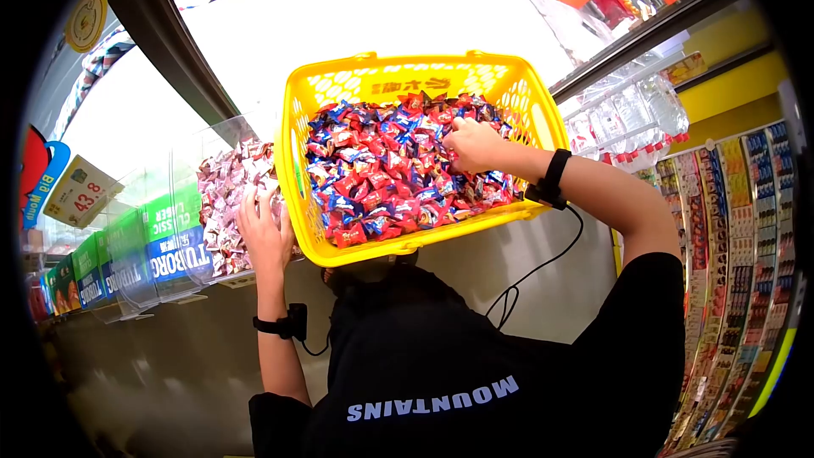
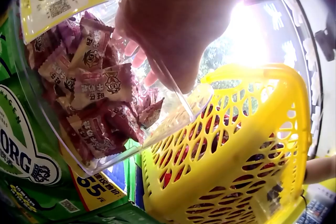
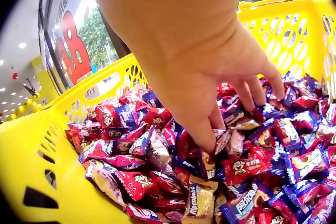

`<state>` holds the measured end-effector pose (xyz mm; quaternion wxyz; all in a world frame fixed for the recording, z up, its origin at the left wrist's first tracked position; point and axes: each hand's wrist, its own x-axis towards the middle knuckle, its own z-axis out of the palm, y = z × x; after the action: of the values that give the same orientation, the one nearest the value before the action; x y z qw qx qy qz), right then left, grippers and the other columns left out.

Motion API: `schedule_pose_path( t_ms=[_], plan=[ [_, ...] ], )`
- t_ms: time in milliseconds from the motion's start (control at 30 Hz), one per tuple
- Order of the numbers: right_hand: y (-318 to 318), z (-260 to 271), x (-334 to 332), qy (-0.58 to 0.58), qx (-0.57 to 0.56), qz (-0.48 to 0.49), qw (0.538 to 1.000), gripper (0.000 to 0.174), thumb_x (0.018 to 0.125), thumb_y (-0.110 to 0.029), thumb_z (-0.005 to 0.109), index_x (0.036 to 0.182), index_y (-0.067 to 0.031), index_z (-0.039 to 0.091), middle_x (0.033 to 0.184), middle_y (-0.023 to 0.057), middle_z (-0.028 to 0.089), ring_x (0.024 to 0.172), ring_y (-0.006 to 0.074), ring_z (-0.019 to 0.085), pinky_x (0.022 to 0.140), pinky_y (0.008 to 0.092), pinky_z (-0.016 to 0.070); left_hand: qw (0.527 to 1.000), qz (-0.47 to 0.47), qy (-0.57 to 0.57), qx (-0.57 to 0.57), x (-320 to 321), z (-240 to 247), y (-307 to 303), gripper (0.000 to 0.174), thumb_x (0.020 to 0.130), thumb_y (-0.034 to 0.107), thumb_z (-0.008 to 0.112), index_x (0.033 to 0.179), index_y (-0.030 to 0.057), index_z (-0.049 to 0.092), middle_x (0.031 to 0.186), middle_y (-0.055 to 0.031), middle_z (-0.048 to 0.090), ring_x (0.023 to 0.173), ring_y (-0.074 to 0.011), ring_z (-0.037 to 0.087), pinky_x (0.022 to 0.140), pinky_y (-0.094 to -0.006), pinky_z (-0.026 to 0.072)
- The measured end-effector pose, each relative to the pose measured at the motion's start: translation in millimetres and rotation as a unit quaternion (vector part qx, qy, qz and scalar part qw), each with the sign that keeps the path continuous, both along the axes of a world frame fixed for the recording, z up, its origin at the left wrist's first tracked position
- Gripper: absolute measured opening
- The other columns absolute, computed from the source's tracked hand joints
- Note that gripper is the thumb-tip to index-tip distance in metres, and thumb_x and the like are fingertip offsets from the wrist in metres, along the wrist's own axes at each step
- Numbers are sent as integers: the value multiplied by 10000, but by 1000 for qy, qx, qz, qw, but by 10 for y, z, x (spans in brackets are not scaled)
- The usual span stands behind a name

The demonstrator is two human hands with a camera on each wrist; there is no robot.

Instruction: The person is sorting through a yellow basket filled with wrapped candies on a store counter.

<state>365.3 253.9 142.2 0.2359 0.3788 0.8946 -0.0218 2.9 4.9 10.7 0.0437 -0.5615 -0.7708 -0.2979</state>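
Note:
A yellow plastic basket (image 1: 409, 248) is heaped with wrapped candies (image 1: 381, 161) in red and blue. Reaching down into the heap, my right hand (image 1: 476, 146) has its thumb and fingers spread, with the tips among the wrappers. Pinkish candies (image 3: 231, 142) lie between thumb and fingers in the right wrist view. My left hand (image 1: 264, 231) is at a clear plastic bin (image 2: 115, 157) just left of the basket. Its fingers (image 2: 137, 56) reach inside, over pinkish-brown wrapped candies (image 2: 102, 85), and look fairly straight.
Green and blue beer cartons (image 1: 174, 242) stand under and beside the bin. A price card (image 1: 83, 192) is farther left. Packed bottles (image 1: 623, 123) and a rack of small goods (image 1: 721, 229) are on the right. A cable (image 1: 543, 267) hangs from my right wrist band.

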Motion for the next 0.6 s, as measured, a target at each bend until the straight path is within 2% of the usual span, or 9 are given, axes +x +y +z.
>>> schedule_pose_path(
  t_ms=[67,100,200,233,267,333,433,533,600],
  plan=[
    [71,-69,-2,11,4,-6,1000,244,868,-329,779,1059,-180,807,1182,134,655,1185,368,662,937,577,572,1000,-1,-4,2,12,22,-1,379,1011,268,683,1341,87,644,1468,-239,557,1402,-426,490,1201,-561,347],
    [68,-1,-31,27,-2,-14,1000,255,897,-360,757,1015,-141,814,1157,168,704,1142,377,690,918,555,585,1000,-2,-4,4,7,30,-5,373,1015,273,682,1335,85,647,1465,-239,558,1400,-426,491,1200,-561,349],
    [304,48,28,58,-77,36,995,274,902,-369,748,960,-107,804,1023,202,732,1041,390,714,908,530,587,1000,-6,-2,8,-9,5,-6,361,1022,284,679,1318,78,656,1460,-241,562,1393,-428,495,1196,-561,353],
    [351,109,40,82,-68,56,993,311,915,-374,738,938,-68,787,945,216,731,1000,403,713,905,513,583,1000,-5,-8,10,-14,6,-2,359,1024,286,679,1314,76,660,1460,-238,564,1393,-426,497,1195,-560,354],
    [413,111,89,125,-62,77,987,348,945,-385,726,908,-42,774,947,207,735,999,414,711,901,519,578,1000,-4,-15,12,-16,8,1,358,1025,288,679,1311,73,665,1460,-235,566,1394,-424,499,1195,-558,355],
    [310,431,5,140,-59,44,987,341,983,-365,720,952,-28,758,1048,205,734,1069,399,700,939,503,564,999,-3,-42,22,-25,12,-5,352,1027,289,677,1303,70,673,1460,-226,571,1396,-420,505,1199,-559,351],
    [-76,779,-8,293,-19,37,955,233,993,-237,755,1072,-20,728,1256,191,677,1142,370,664,986,448,542,996,-7,-78,45,-66,36,-36,338,1029,281,672,1294,70,685,1462,-209,579,1402,-412,512,1216,-570,332],
    [-595,933,-65,435,2,72,898,191,954,-151,792,1068,-32,695,1341,158,651,1184,370,656,999,448,545,997,-26,-50,51,-97,223,-97,327,1030,267,669,1292,73,689,1465,-198,585,1418,-404,511,1237,-586,304],
    [-891,896,-139,493,47,118,861,207,890,-162,827,991,-56,680,1310,131,655,1208,372,647,1015,472,540,998,-42,-13,53,-100,497,-117,322,1030,258,665,1293,73,688,1464,-195,589,1429,-400,506,1252,-596,284]
  ],
)
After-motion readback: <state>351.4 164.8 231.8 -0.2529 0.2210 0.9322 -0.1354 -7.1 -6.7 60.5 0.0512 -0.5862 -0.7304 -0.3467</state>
